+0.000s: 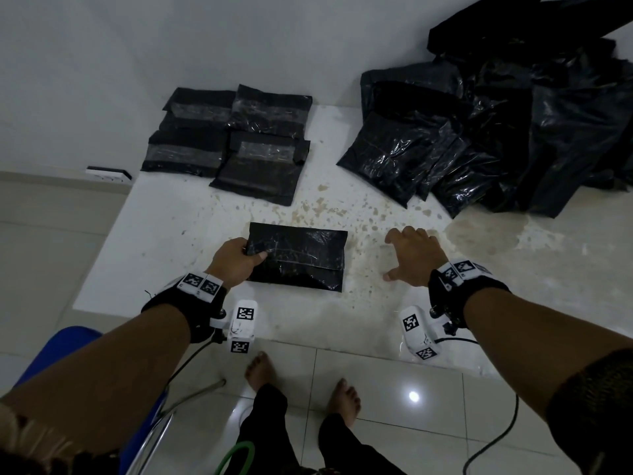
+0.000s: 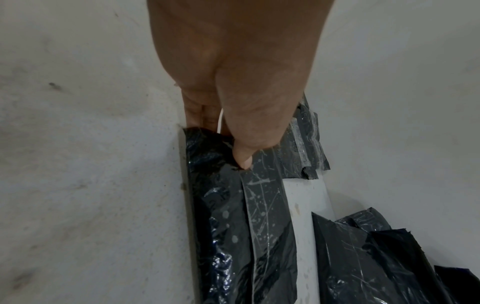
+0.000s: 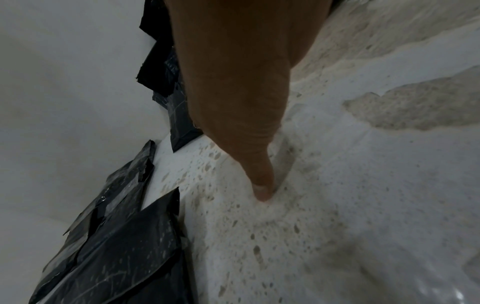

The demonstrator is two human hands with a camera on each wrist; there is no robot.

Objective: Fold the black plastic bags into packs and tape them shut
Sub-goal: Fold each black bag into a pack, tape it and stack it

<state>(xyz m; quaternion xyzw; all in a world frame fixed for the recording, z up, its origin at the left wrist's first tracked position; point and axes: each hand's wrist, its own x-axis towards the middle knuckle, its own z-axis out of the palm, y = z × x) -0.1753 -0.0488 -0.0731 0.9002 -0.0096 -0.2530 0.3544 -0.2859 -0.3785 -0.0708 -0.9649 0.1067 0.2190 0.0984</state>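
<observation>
Nearest the camera, bare forearms with wrist cameras, two bare feet (image 1: pixel 303 382) on floor tiles below. Left hand (image 1: pixel 233 260) gripping the left edge of the pack (image 1: pixel 301 257), thumb on top pressing the taped flap, fingers curled under. Pack flat on the stained white desk (image 1: pixel 376 303), near its front edge, a clear tape strip across the flap. Right hand (image 1: pixel 412 253) just right of the pack, apart from it, fingers spread and relaxed, holding nothing, thumb tip close to or on the desk. Farther back left, four taped packs (image 1: pixel 229 138) overlapping against the wall. Back right, a heap of loose bags (image 1: pixel 496 132) spilling over the desk. Blue chair (image 1: pixel 72 341) at lower left.
</observation>
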